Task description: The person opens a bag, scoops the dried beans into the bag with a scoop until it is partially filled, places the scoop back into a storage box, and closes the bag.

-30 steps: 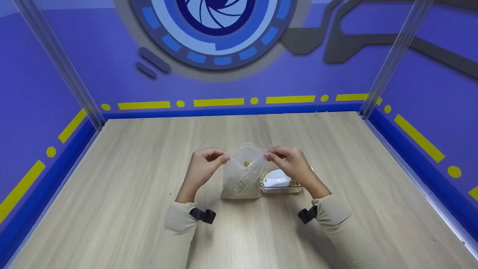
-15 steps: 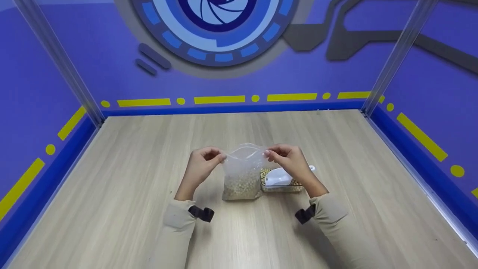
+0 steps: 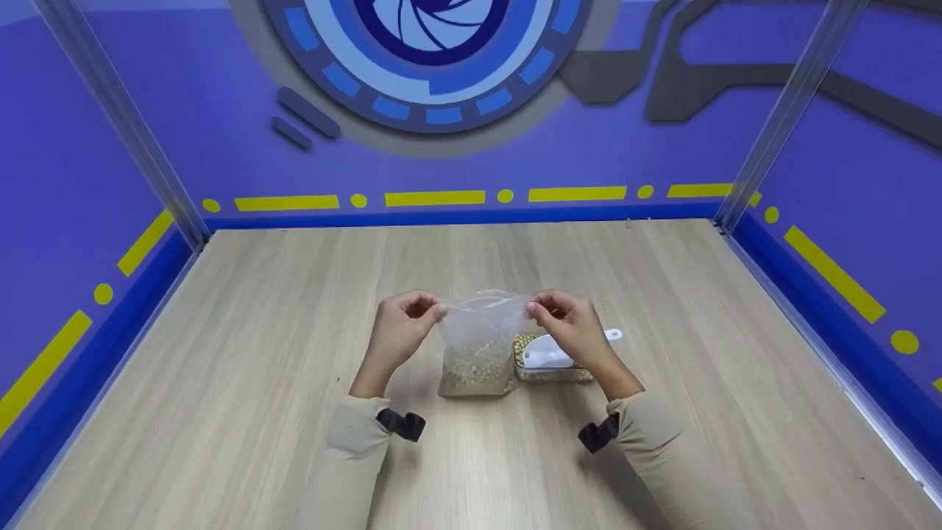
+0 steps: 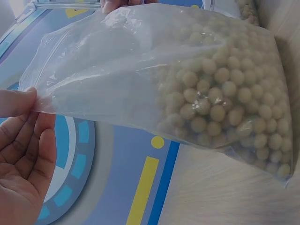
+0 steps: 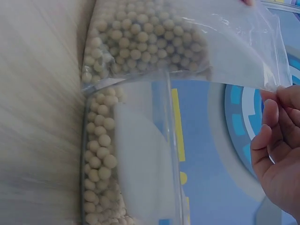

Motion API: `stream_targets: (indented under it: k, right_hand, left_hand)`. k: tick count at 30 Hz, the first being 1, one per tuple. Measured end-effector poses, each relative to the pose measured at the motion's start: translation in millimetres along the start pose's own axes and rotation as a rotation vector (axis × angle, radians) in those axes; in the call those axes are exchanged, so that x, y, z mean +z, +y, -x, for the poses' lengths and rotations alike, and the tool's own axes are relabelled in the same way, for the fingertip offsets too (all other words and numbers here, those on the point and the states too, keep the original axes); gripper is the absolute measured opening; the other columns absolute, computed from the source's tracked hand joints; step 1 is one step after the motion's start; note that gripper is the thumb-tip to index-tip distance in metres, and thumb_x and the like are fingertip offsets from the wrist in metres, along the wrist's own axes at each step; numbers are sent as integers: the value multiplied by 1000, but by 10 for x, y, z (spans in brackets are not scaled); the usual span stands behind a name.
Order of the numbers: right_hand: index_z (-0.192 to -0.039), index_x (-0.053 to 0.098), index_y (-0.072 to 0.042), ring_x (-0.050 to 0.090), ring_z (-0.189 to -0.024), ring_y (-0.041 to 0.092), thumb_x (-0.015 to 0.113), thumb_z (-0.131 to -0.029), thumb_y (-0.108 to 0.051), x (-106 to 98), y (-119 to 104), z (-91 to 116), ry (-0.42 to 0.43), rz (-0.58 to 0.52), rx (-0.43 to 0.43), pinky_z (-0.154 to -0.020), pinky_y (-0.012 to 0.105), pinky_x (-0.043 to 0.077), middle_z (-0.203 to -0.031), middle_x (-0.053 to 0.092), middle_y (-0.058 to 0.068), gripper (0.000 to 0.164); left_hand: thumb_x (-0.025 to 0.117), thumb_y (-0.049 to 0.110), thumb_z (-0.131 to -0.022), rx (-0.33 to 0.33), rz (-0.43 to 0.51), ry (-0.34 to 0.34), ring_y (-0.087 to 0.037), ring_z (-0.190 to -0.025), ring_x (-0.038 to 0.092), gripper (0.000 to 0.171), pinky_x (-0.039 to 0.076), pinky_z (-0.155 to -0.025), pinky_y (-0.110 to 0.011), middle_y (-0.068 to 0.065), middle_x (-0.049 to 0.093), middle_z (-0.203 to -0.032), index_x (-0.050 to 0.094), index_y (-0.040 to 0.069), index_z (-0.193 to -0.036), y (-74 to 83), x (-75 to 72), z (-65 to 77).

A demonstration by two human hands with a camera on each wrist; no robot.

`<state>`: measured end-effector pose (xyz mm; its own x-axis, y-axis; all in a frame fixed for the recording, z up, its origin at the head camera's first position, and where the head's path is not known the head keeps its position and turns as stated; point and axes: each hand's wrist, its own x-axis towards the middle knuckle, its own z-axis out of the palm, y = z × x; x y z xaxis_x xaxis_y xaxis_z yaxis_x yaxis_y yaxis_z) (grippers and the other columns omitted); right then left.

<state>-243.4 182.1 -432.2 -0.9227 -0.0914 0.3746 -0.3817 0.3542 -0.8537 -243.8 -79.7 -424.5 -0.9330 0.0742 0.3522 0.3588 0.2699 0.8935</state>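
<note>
A translucent plastic zip bag (image 3: 483,324) stands on the table, its lower half filled with pale round soybeans (image 4: 218,96). My left hand (image 3: 401,327) pinches the bag's upper left corner between thumb and forefinger. At the upper right corner my right hand (image 3: 575,331) pinches in the same way, so the mouth is stretched sideways between both hands. The front and back edges of the mouth lie close together. Right beside the bag is a clear box (image 3: 553,375) of the same soybeans, with a white scoop (image 3: 543,353) lying on them, partly hidden by my right hand.
The wood-grain table (image 3: 280,331) reaches back to a blue printed wall (image 3: 471,165). Side walls with metal corner posts (image 3: 136,121) bound it left and right.
The bag's mouth, which gaped wide and showed soybeans inside a second ago, has flattened as its edges were drawn together. My right hand has shifted slightly right; both hands keep their pinch.
</note>
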Motion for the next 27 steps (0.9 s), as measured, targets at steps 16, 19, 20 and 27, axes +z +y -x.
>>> stream_targets:
  k: [16,19,20,27]
  right_hand:
    - [-92,68,-1,50,-69,6,67,-89,-14,-27,46,12,-93,-65,36,-60,18,41,-78,60,-3,14]
    - [-90,68,1,51,-68,6,67,-89,-11,-2,44,5,-77,-84,5,-60,17,41,-78,62,1,12]
    - [-89,68,1,52,-68,6,67,-89,-9,7,47,3,-71,-91,-1,-60,17,42,-79,63,3,11]
    - [-87,68,3,52,-68,7,67,-87,-4,55,50,1,-41,-89,-24,-60,16,42,-80,65,10,7]
  left_hand:
    - [67,12,-89,50,15,-110,-12,-77,59,8,50,-77,-25,-5,65,-84,67,4,-88,-49,73,0]
    - [68,14,-88,84,7,-86,-12,-76,59,9,50,-76,-26,-5,66,-82,69,6,-86,-59,63,-1]
    - [69,14,-88,95,0,-75,-11,-75,59,9,50,-75,-26,-4,66,-82,69,6,-85,-56,59,0]
    - [71,10,-85,122,-36,-14,-10,-72,58,6,49,-72,-26,-6,66,-77,71,6,-81,-64,60,3]
